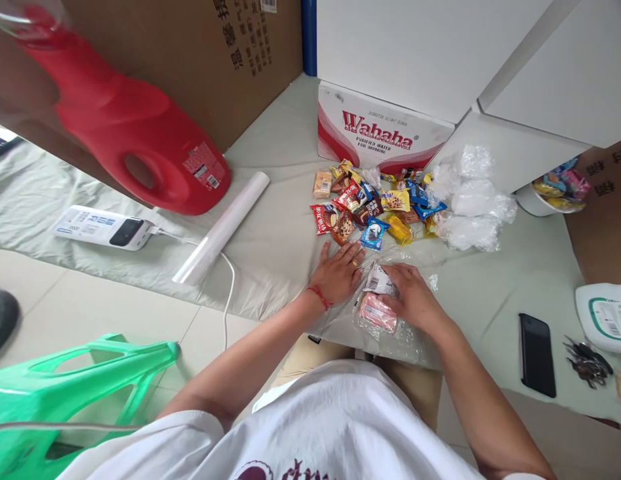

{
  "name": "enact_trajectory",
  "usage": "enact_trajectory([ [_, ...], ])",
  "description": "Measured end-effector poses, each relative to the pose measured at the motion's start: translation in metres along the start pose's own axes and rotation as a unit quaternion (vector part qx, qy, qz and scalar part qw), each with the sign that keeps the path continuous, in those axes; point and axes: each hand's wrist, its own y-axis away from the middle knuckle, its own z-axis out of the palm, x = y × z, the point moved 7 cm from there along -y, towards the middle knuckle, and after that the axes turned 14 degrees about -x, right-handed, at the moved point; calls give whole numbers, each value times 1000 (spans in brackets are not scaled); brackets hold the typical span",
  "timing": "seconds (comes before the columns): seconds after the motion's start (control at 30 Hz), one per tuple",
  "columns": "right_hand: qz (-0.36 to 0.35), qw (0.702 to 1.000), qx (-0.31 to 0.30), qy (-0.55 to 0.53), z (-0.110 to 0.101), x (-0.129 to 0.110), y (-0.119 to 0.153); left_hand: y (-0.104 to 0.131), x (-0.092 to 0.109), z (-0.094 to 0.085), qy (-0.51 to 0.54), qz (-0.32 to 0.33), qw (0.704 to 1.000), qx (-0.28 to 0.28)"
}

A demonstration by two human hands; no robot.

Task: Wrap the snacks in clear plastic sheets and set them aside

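Note:
My left hand (337, 273) lies flat on the cloth, fingers outstretched, just in front of the pile of wrapped snacks (370, 203). My right hand (413, 293) is curled over a white snack packet (379, 280) with a barcode, its fingers closed on the packet's right side. Below it lies a pink snack packet (377, 312). Both packets rest on a transparent plastic bag (404, 333) near the table's front edge. A blue snack packet (374, 233) sits close to my left fingertips.
Bunched transparent plastic (475, 207) lies right of the pile, before a Wahaha carton (380, 130). A plastic roll (223, 227), power bank (103, 228) and red jug (155, 140) stand left. A phone (537, 355) and keys (589, 362) lie right. A green stool (80, 380) is below.

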Motion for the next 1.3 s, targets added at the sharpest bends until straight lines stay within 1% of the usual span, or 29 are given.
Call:
enact_trajectory([
  [0.07,14,1000,-5,8,2,5,-9,0,0,0,-1,-1,1000,4],
  [0.13,23,999,29,12,-9,9,-4,1,0,-1,-1,-3,1000,8],
  [0.23,24,995,93,2,-33,5,21,1,0,-1,0,-2,1000,7],
  [0.3,13,995,92,-21,-36,-8,38,0,0,-1,0,0,1000,4],
  [0.37,-3,998,58,-33,-23,-27,48,0,0,-1,0,1,1000,1],
  [0.47,6,1000,0,8,11,-46,51,0,0,-2,0,0,1000,0],
  [0.53,32,998,-22,42,31,-47,47,1,0,-3,1,-1,1000,2],
  [0.57,44,997,-28,51,37,-46,46,1,0,-3,2,0,1000,1],
  [0.67,58,996,-39,59,41,-41,42,1,0,-2,5,4,1000,-1],
  [0.77,49,996,-36,63,32,-32,45,0,-1,-1,10,3,1000,3],
  [0.87,43,997,-12,62,15,-16,52,0,-1,-1,10,3,1000,10],
  [0.93,42,998,12,55,-1,-4,58,0,0,-1,9,4,1000,14],
  [1.0,46,997,46,44,-21,2,62,1,0,-1,9,3,1000,15],
  [1.1,31,995,86,27,-45,-5,56,1,0,-1,11,-3,1000,15],
  [1.13,14,996,86,23,-48,-11,50,1,-1,-1,12,-5,1000,14],
  [1.2,-29,997,63,25,-43,-22,34,1,-1,-2,12,-8,1000,14],
  [1.23,-42,998,43,33,-36,-26,24,1,-1,-2,11,-9,1000,15],
  [1.3,-43,998,-2,56,-16,-26,6,2,-1,-2,8,-10,1000,17],
])
